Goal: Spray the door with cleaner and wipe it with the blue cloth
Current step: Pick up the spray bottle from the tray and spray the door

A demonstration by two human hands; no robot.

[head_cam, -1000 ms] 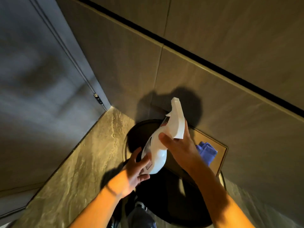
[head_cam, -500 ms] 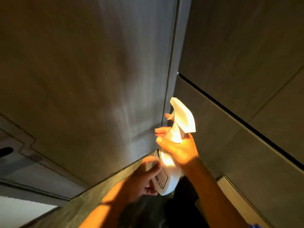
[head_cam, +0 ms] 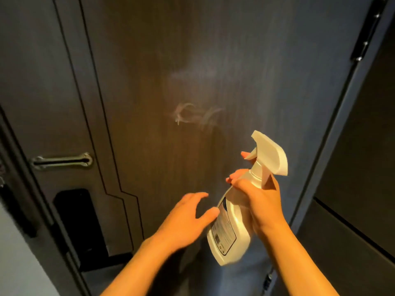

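Observation:
A dark wood-grain door (head_cam: 171, 60) fills the view in front of me, with a pale smear mark (head_cam: 196, 116) near its middle. My right hand (head_cam: 260, 201) grips the neck of a white spray bottle (head_cam: 233, 223), one finger lying on the trigger under the nozzle (head_cam: 268, 152), which points up and left at the door. My left hand (head_cam: 188, 218) hovers open just left of the bottle, its thumb close to the label; whether it touches is unclear. The blue cloth is not in view.
A metal handle (head_cam: 62, 161) and a black lock panel (head_cam: 74, 210) sit at the door's left side. Black hinges (head_cam: 363, 39) run along the door's right edge, beside a dark wall panel (head_cam: 363, 167). A pale wall (head_cam: 17, 263) is at the lower left.
The view has swung from the corner and floor up onto the door. My right hand still holds the bottle, and my left hand has come off its base and opened.

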